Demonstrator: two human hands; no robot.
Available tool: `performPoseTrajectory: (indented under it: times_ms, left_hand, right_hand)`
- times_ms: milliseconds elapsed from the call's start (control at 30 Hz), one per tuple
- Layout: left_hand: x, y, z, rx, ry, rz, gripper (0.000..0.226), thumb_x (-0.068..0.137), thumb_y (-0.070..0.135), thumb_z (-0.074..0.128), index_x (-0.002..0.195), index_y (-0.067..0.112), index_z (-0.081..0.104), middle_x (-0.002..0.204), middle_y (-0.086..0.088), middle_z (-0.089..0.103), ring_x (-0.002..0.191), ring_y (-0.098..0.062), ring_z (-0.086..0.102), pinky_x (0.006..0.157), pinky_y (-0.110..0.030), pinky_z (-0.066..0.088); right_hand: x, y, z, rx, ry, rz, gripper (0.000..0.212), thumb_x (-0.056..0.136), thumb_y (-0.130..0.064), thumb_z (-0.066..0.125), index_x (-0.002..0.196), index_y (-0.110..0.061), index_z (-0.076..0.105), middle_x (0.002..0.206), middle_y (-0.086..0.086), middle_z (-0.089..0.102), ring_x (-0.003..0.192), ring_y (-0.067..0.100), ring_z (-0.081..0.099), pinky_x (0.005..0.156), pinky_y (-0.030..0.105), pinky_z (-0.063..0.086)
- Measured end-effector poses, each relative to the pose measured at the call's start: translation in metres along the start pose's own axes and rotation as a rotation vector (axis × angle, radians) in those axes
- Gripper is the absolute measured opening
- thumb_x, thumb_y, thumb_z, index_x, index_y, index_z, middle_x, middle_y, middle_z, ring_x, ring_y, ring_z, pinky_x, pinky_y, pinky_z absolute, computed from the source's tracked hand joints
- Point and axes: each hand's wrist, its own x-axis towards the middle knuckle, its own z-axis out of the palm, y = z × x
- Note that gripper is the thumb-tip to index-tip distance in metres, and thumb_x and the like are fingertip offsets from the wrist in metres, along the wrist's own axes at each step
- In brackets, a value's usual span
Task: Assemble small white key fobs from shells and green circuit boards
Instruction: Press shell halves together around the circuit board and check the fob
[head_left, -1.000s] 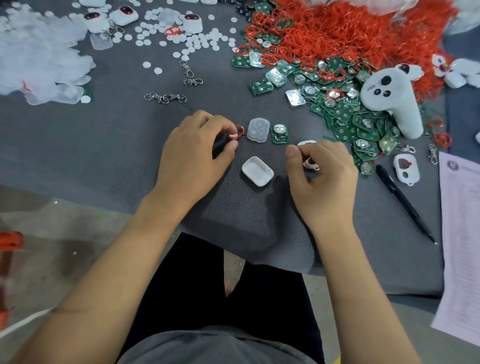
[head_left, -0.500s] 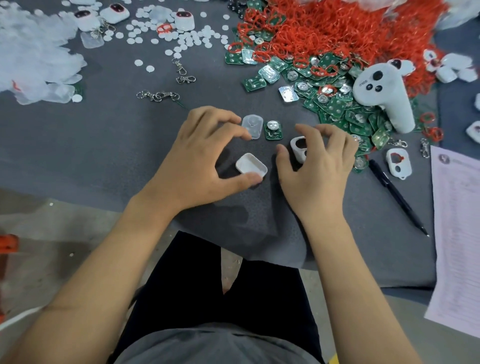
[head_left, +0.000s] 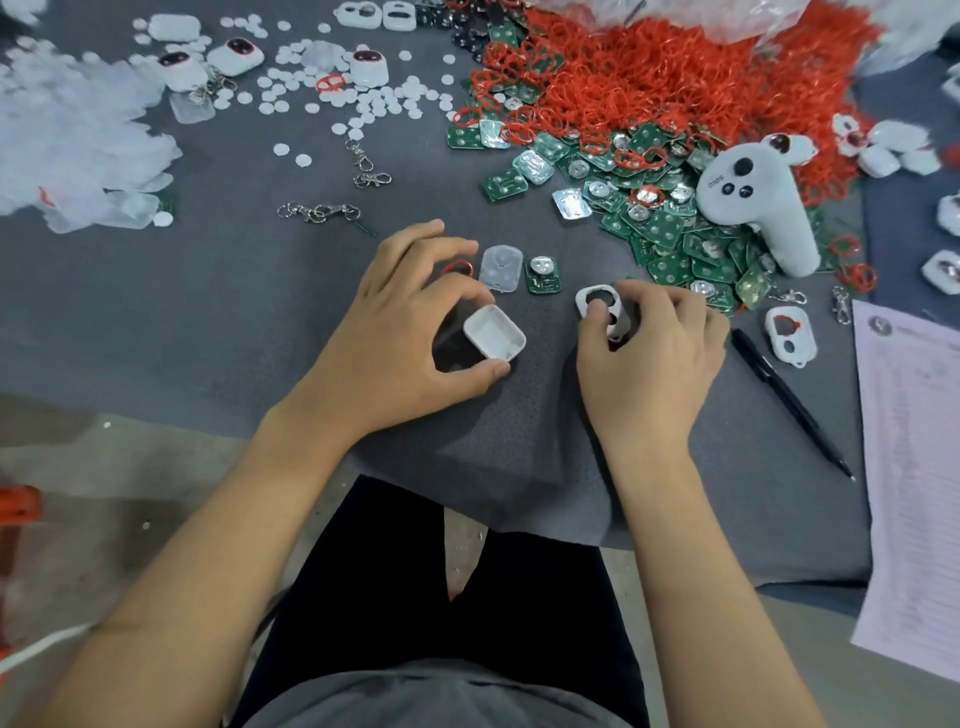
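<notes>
On the grey cloth, my left hand (head_left: 405, 332) pinches a white back shell (head_left: 493, 340), hollow side up, between thumb and forefinger. My right hand (head_left: 649, 358) grips a white front shell (head_left: 597, 301) with two button holes, its lower half hidden under my fingers. Just beyond the hands lie a red ring (head_left: 457, 267), a clear button pad (head_left: 501, 267) and one green circuit board (head_left: 543, 275) with a silver battery clip.
A heap of green boards (head_left: 665, 228) and red rings (head_left: 649, 78) fills the back right, with a white controller (head_left: 753, 202) on it. A black pen (head_left: 789, 400), a paper sheet (head_left: 919, 467) and another front shell (head_left: 787, 338) lie right. Key clasps (head_left: 319, 212) and white discs (head_left: 363, 104) lie back left.
My left hand let go of the red ring, came down to the back shell and now pinches it. My right hand has kept hold of the front shell.
</notes>
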Motion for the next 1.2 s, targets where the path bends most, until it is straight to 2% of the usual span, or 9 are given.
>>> performPoseTrajectory:
  times_ms: [167,333,467,600,733,833,933,1100,1200]
  left_hand:
    - [-0.001,-0.002,-0.003,-0.068,0.171,-0.124,0.051,0.087,0.045,0.076,0.128,0.018,0.063,0.137,0.0,0.056,0.142,-0.024,0.034,0.12,-0.026,0.024]
    - [0.0,-0.005,-0.006,-0.3,0.25,-0.325,0.048,0.096,0.035,0.071,0.14,0.025,0.055,0.128,0.012,0.063,0.124,-0.01,0.054,0.105,-0.022,0.042]
    - [0.002,-0.005,-0.01,-0.391,0.273,-0.351,0.033,0.099,0.016,0.066,0.131,0.024,0.063,0.109,0.015,0.069,0.102,-0.003,0.066,0.095,-0.021,0.049]
    - [0.003,-0.005,-0.009,-0.42,0.31,-0.371,0.019,0.102,0.022,0.062,0.118,0.028,0.07,0.101,0.019,0.071,0.094,-0.002,0.066,0.085,-0.017,0.05]
    - [0.003,-0.009,-0.008,-0.49,0.416,-0.396,0.008,0.105,0.023,0.057,0.106,0.023,0.065,0.09,0.014,0.07,0.079,0.002,0.065,0.072,-0.016,0.047]
    - [0.005,-0.012,-0.009,-0.644,0.492,-0.481,0.009,0.108,0.019,0.05,0.109,0.017,0.059,0.095,0.005,0.072,0.071,-0.012,0.075,0.059,-0.021,0.049]
    - [0.006,-0.015,-0.01,-0.726,0.49,-0.541,0.016,0.107,0.014,0.05,0.12,0.012,0.058,0.095,0.004,0.074,0.074,-0.017,0.078,0.059,-0.021,0.053]
    - [0.003,-0.013,-0.011,-0.708,0.431,-0.516,0.01,0.106,0.023,0.057,0.112,0.021,0.065,0.079,0.008,0.075,0.052,-0.015,0.069,0.05,-0.016,0.044]
    - [0.002,-0.011,-0.011,-0.606,0.447,-0.493,0.009,0.105,0.023,0.058,0.109,0.021,0.065,0.083,0.009,0.073,0.056,-0.011,0.068,0.057,-0.021,0.049]
  right_hand:
    - [-0.001,0.002,0.001,0.027,0.0,-0.052,0.032,0.098,-0.035,0.061,0.125,-0.019,0.068,0.124,0.008,0.06,0.124,0.035,0.046,0.106,0.04,0.032]
    - [-0.003,0.002,0.003,0.059,0.014,-0.149,0.03,0.097,-0.029,0.065,0.123,-0.015,0.068,0.121,0.011,0.06,0.123,0.035,0.047,0.108,0.039,0.033]
    - [-0.004,0.002,0.004,0.082,0.041,-0.174,0.029,0.095,-0.03,0.066,0.12,-0.015,0.069,0.12,0.01,0.06,0.121,0.034,0.048,0.105,0.04,0.036]
    - [-0.003,0.0,0.005,0.083,0.041,-0.169,0.031,0.095,-0.032,0.067,0.12,-0.015,0.07,0.118,0.011,0.061,0.119,0.037,0.049,0.105,0.041,0.036]
    - [-0.001,-0.004,0.005,0.192,0.057,-0.397,0.022,0.098,-0.026,0.067,0.114,-0.013,0.074,0.113,0.009,0.063,0.111,0.034,0.052,0.1,0.042,0.043]
    - [0.001,-0.018,0.012,0.255,0.076,-0.529,0.014,0.097,-0.02,0.07,0.107,-0.013,0.078,0.109,0.008,0.066,0.105,0.034,0.055,0.097,0.034,0.042]
    - [-0.002,-0.038,0.025,0.21,0.011,-0.611,0.013,0.096,-0.018,0.07,0.106,-0.017,0.08,0.11,0.007,0.068,0.105,0.036,0.056,0.091,0.041,0.044]
    - [-0.004,-0.054,0.034,0.096,-0.097,-0.587,0.024,0.093,-0.013,0.064,0.11,-0.021,0.079,0.118,0.006,0.066,0.108,0.038,0.054,0.087,0.045,0.041]
    - [-0.003,-0.049,0.027,0.13,-0.004,-0.502,0.023,0.094,-0.014,0.066,0.113,-0.021,0.078,0.114,0.005,0.067,0.107,0.036,0.055,0.088,0.043,0.042]
